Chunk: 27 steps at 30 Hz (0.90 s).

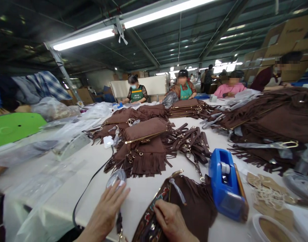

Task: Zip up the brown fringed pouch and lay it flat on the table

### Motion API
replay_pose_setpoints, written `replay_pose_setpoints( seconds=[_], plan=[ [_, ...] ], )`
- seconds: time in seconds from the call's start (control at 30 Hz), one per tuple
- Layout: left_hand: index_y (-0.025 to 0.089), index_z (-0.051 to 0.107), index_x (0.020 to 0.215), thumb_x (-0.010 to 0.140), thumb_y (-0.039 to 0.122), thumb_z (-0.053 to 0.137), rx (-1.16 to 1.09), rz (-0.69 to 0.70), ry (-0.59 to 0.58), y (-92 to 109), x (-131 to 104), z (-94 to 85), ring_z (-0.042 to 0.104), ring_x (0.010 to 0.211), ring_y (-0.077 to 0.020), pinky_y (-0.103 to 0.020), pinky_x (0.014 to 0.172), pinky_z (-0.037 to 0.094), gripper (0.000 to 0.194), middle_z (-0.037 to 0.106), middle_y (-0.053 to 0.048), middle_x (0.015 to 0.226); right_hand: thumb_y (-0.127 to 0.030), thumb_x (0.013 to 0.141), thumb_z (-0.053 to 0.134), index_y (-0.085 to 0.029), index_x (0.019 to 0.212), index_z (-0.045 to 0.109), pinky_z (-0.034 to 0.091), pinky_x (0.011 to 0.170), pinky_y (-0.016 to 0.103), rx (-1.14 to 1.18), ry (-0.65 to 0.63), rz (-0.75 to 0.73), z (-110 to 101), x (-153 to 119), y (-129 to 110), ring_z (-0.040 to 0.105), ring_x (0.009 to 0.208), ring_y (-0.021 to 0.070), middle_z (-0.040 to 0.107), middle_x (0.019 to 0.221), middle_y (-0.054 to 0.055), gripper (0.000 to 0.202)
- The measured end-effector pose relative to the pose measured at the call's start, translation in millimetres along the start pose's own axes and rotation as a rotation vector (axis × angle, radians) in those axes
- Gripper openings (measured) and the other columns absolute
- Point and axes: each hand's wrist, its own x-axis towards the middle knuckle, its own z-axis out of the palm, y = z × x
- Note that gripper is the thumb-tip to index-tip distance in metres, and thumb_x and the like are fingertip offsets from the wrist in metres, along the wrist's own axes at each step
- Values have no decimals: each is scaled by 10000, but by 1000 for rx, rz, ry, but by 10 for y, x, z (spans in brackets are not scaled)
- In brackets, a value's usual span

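Brown suede-like material makes up the fringed bag [196, 205] at the near edge of the table, between the person and a blue tape dispenser [218, 178]; the right hand [170, 216] grips its patterned edge [150, 211], fingers curled in tight, while the left hand [109, 203] is spread flat and loose – its fingertips over a clear plastic wrapping [116, 177], clasping nothing that shows.

Writing is scarce; across the table a co-worker's green apron [137, 97] carries pale capitals with smaller characters beneath, too small to read surely; a second green apron [186, 92] has faint marks; the stacked cartons [287, 33] at upper right bear dark print, blurred beyond reading, and a white label.

The table [95, 191] is off-white, its left part strewn with clear plastic; a pile of fringed bags [146, 131] sits at the middle, brown straps [191, 144] with gold-toned clasps heaped just beside it; a larger pile [285, 117] fills the right; nearer lie brown card pieces with white strings [268, 195] and a round tub [256, 223]; a bright green board [17, 126] stands out at far left.

Overhead, lit tube lamps [166, 14] hang under a dark, beamed roof [154, 43]; more people are seated or standing beyond – one in pink [229, 90].
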Motion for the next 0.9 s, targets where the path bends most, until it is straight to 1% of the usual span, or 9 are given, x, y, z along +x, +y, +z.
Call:
replay_pose_setpoints(
  seconds=[0.07,0.13,0.17,0.23,0.33,0.47,0.57,0.73,0.9],
  plan=[
    [239,417,1260,637,-21,371,30,266,-170,54,14,-7,353,1257,-243,-451,1068,225,677,517,-40,1276,-243,902,307,-197,661,435,287,500,219,-3,-7,3,-3,5,-3,499,501,112,543,586,-11,277],
    [205,491,1163,645,-13,392,-45,364,-303,67,70,-27,481,1134,-225,-435,1060,252,571,596,-60,1154,-252,899,313,-196,652,446,286,497,217,3,-11,14,7,10,-6,504,500,112,543,578,-12,285],
    [203,546,1061,679,-12,380,-85,357,-352,56,107,-39,543,1029,-204,-408,1032,299,469,636,-54,1050,-257,895,324,-195,651,457,287,496,215,14,-11,29,17,13,-7,510,501,111,545,576,-14,285],
    [202,584,819,775,17,336,-136,256,-380,16,192,-53,582,799,-163,-323,876,421,312,645,-27,816,-268,883,356,-195,657,487,289,493,206,54,-6,82,42,21,-5,520,500,108,551,570,-20,270],
    [198,547,697,851,162,352,-218,48,-300,-23,351,-57,546,678,-161,-258,638,423,251,596,-19,695,-283,864,398,-196,683,531,301,497,196,134,-2,193,76,37,11,538,511,110,565,573,-20,241],
    [205,514,774,849,335,340,-426,-317,-179,58,633,-90,544,717,-181,-278,664,408,230,579,-24,733,-298,861,411,-196,727,563,319,521,189,200,-40,271,85,51,43,562,557,119,581,599,-13,227],
    [205,454,756,827,321,315,-437,-520,-260,188,803,-92,534,717,-179,-272,667,390,194,534,-9,704,-306,862,410,-193,724,564,314,514,190,198,-49,291,76,63,41,552,545,119,572,586,-14,235],
    [198,438,677,666,125,395,-392,-534,-501,465,830,120,547,670,-208,-284,599,328,85,545,-16,639,-279,838,428,-190,704,565,300,507,198,150,-30,342,47,108,-41,567,538,128,584,572,-9,211],
    [204,423,719,713,218,409,-412,-479,-500,613,816,283,544,750,-257,-336,671,329,21,545,-42,711,-225,821,455,-186,717,583,288,514,216,25,-72,374,13,147,-113,591,555,148,614,588,5,169]
  ],
)
